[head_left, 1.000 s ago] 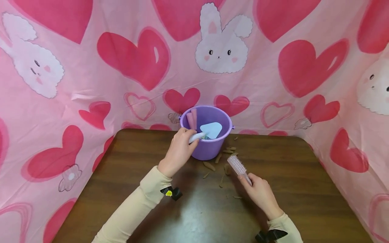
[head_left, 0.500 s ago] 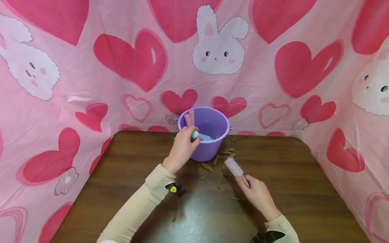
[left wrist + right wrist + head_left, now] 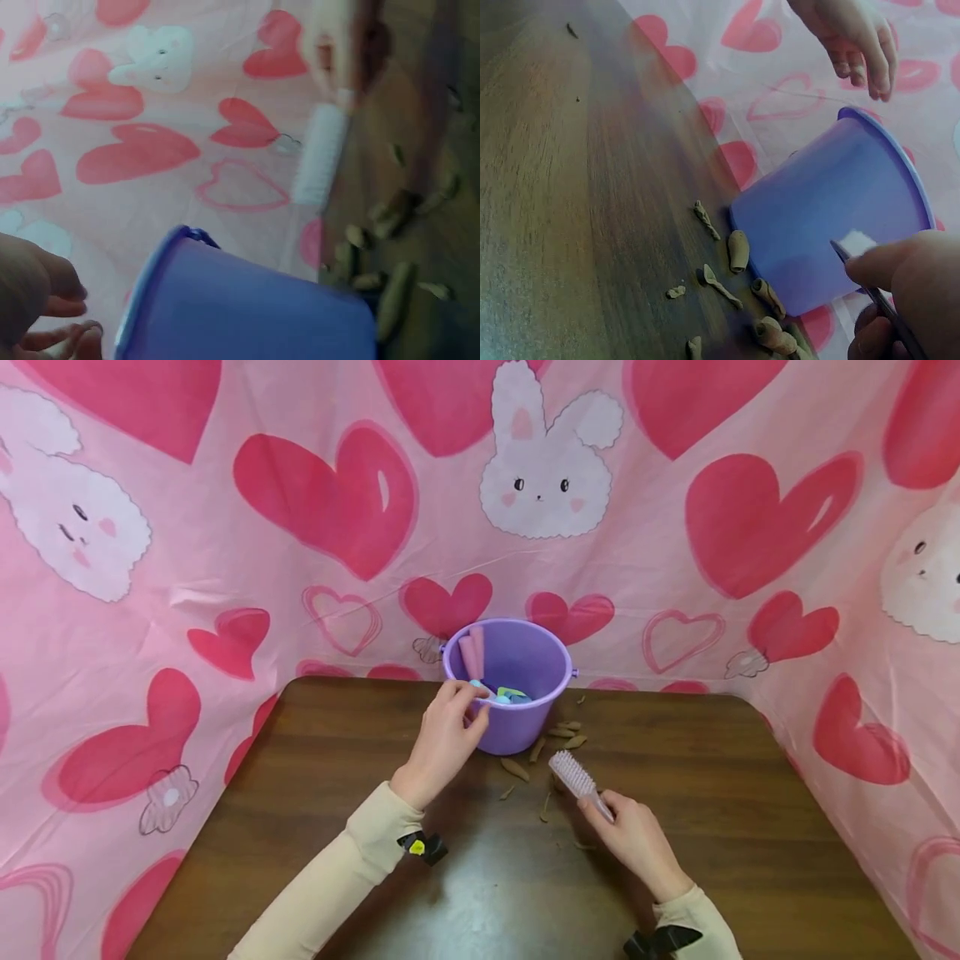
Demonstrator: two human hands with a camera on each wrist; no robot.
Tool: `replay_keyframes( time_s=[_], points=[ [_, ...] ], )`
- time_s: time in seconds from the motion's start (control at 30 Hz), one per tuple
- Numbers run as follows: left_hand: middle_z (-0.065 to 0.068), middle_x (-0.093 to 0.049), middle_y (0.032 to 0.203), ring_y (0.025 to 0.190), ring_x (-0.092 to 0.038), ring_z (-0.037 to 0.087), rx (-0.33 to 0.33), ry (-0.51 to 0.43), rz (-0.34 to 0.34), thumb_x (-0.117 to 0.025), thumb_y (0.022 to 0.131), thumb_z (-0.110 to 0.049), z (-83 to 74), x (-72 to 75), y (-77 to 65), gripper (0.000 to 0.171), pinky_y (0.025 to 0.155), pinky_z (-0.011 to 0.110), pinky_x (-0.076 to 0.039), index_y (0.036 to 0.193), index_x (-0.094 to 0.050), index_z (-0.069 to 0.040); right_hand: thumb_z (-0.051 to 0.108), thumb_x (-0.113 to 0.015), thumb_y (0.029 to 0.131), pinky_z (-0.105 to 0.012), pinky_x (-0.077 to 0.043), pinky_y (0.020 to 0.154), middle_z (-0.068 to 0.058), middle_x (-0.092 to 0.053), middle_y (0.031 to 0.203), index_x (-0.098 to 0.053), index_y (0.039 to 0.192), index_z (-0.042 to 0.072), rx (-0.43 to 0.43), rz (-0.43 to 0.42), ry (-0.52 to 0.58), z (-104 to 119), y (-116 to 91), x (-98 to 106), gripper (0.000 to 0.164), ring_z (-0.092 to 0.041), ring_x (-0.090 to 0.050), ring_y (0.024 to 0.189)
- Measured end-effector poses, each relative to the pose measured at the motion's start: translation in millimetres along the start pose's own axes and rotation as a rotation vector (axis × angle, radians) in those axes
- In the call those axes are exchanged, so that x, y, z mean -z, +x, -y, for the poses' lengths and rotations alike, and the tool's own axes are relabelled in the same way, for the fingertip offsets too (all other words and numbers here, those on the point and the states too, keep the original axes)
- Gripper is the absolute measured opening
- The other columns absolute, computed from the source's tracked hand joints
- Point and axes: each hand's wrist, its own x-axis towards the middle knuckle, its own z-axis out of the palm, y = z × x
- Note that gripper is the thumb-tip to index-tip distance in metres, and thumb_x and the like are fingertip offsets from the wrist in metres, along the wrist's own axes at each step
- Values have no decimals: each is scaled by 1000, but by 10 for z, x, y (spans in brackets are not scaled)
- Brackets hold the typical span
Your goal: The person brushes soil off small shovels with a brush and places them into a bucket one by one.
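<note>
A purple bucket (image 3: 510, 728) stands at the back of the table. My left hand (image 3: 442, 739) is at its near left rim, and in the left wrist view the left hand's fingers (image 3: 56, 285) are loosely bent with nothing between them. Inside the bucket lie light blue and green pieces (image 3: 513, 695); the trowel is mostly hidden there. Two pink handles (image 3: 471, 652) lean against the inner left wall. My right hand (image 3: 637, 835) grips a pale, bristled brush (image 3: 576, 775) by its handle, right of the bucket and over the table.
Several curled dry brown leaves (image 3: 514, 768) and small bits lie on the dark wooden table (image 3: 480, 885), beside and in front of the bucket. A pink heart-and-rabbit cloth (image 3: 637, 560) hangs close behind the table and along both sides.
The light blue trowel that my left hand held over the bucket has gone down inside and been let go. My right hand keeps the brush, shifted slightly left.
</note>
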Motion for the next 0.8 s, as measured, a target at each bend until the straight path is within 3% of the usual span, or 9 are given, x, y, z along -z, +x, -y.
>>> replay_keyframes(
  time_s=[0.13, 0.27, 0.53, 0.8],
  points=[
    [12, -60, 109, 81, -63, 21, 2, 18, 43, -74, 93, -4, 22, 61, -197, 19, 71, 34, -57, 112, -72, -2, 26, -72, 95, -30, -36, 53, 5, -48, 63, -57, 79, 15, 28, -18, 7, 15, 4, 11, 25, -13, -44, 56],
    [10, -62, 106, 83, -67, 23, 31, 76, 109, -75, 93, -7, 46, 103, -396, 18, 73, 36, -57, 110, -73, -3, 25, -70, 95, -34, -38, 54, 1, -53, 65, -60, 84, 12, 3, -48, -36, -63, 2, 83, 20, -17, -46, 57],
    [11, -65, 104, 84, -68, 24, 108, 150, 202, -77, 93, -12, 89, 167, -663, 19, 72, 39, -56, 111, -74, -7, 30, -63, 98, -40, -39, 56, -5, -60, 72, -63, 92, 6, -154, 28, -159, -432, -13, 385, 25, -23, -52, 62],
    [8, -65, 104, 80, -63, 18, 131, 209, 259, -76, 94, -15, 156, 164, -808, 19, 71, 37, -54, 112, -74, -8, 27, -52, 100, -57, -49, 65, -31, -67, 95, -57, 114, -9, -293, 84, -194, -757, -97, 490, 39, -43, -66, 77]
  ],
)
